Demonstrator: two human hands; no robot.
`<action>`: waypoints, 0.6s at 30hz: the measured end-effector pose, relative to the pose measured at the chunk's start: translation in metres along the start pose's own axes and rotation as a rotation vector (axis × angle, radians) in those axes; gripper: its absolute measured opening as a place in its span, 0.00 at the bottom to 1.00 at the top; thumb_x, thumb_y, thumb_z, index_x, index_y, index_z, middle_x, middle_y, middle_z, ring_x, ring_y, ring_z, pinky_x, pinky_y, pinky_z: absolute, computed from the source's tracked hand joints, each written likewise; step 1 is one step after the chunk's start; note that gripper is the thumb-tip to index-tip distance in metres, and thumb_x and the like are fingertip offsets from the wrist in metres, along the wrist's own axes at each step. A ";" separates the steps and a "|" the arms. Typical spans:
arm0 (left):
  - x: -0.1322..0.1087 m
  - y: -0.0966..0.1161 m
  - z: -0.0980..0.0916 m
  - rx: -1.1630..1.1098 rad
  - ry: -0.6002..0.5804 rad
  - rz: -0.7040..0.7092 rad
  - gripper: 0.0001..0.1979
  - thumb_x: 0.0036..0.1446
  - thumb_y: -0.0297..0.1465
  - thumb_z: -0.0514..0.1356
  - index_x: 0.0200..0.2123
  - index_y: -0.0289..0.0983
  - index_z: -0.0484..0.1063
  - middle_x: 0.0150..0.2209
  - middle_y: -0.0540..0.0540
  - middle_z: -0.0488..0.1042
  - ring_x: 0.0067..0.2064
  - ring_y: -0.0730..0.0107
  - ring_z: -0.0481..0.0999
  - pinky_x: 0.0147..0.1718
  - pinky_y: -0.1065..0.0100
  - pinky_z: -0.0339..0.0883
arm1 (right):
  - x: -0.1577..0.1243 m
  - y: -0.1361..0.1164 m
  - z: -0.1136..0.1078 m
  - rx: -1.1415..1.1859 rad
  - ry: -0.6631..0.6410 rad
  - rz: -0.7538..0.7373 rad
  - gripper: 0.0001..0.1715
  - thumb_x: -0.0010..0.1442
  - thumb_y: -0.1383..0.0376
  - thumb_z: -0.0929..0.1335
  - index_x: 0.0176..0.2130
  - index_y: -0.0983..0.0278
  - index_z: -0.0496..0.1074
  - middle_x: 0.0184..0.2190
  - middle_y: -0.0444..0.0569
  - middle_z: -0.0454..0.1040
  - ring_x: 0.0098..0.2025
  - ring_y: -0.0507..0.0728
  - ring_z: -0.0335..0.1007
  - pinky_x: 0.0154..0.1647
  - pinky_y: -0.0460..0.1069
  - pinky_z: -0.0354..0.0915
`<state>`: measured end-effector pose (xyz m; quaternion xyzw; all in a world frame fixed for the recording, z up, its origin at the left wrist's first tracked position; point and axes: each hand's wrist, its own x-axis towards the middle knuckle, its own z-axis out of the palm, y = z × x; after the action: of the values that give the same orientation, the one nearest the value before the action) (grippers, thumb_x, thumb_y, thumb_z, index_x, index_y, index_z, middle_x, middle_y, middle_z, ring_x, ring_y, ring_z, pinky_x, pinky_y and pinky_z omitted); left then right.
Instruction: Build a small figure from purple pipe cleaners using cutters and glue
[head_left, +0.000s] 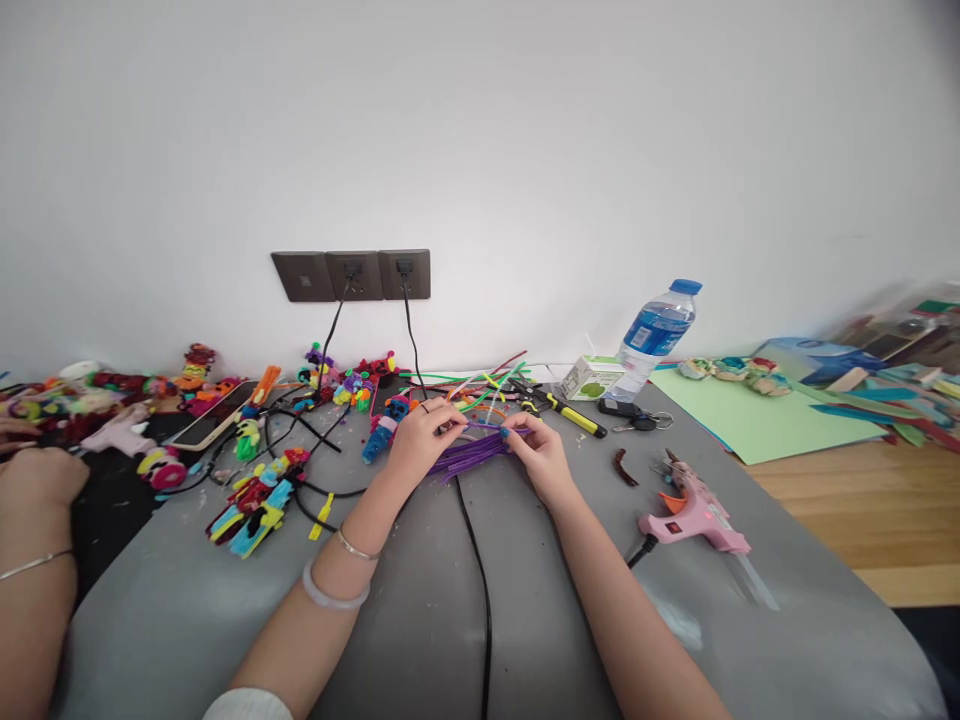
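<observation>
at the far left, a co-worker's hand is resting near a scatter of fuzzy figures, one of them, a red, blue and yellow figure, lying on the grey counter. next, the wearer's left hand is leaning in with its forearm slanting up and rightward, back of the hand facing up; its fingers are closing thumb against forefinger, seemingly pinching one end of a thin purple strand.

in the middle, a bundle of purple stems is lying crosswise between and just below the two hands. the step in hand seems to be handling this one strand above the bundle; the next move is probably calling for a steady pinch at both ends, without dragging the loose stems along.

to the right, the right hand is mirroring the pose, its forearm slanting up and leftward, wrist low, and its fingers are pressing together, apparently on the strand's other end. beyond it, yellow-handled pliers and, farther right, a pink glue gun are lying apart from both hands.
</observation>
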<state>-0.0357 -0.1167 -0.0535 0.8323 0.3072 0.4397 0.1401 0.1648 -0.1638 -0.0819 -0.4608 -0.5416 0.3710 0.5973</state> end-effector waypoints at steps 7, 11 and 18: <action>-0.003 -0.005 0.004 0.139 0.000 0.096 0.05 0.61 0.28 0.60 0.33 0.39 0.76 0.34 0.47 0.77 0.40 0.67 0.76 0.39 0.67 0.70 | -0.001 -0.001 0.000 0.057 0.025 0.021 0.16 0.53 0.51 0.72 0.30 0.61 0.73 0.25 0.44 0.69 0.24 0.51 0.59 0.26 0.47 0.59; -0.004 -0.007 0.006 0.166 -0.003 0.117 0.05 0.61 0.28 0.60 0.33 0.39 0.76 0.34 0.47 0.77 0.40 0.67 0.75 0.39 0.67 0.70 | -0.001 0.000 0.000 0.070 0.035 0.025 0.16 0.52 0.51 0.73 0.30 0.61 0.73 0.24 0.43 0.69 0.24 0.51 0.59 0.25 0.47 0.59; -0.004 -0.006 0.006 0.181 -0.007 0.083 0.05 0.61 0.28 0.60 0.33 0.40 0.76 0.35 0.48 0.77 0.40 0.68 0.76 0.39 0.67 0.71 | -0.002 -0.002 0.000 0.077 0.024 0.014 0.15 0.52 0.52 0.73 0.30 0.61 0.74 0.24 0.44 0.69 0.24 0.52 0.60 0.26 0.47 0.59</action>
<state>-0.0347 -0.1143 -0.0625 0.8550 0.3102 0.4128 0.0471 0.1648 -0.1661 -0.0807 -0.4455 -0.5164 0.3903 0.6185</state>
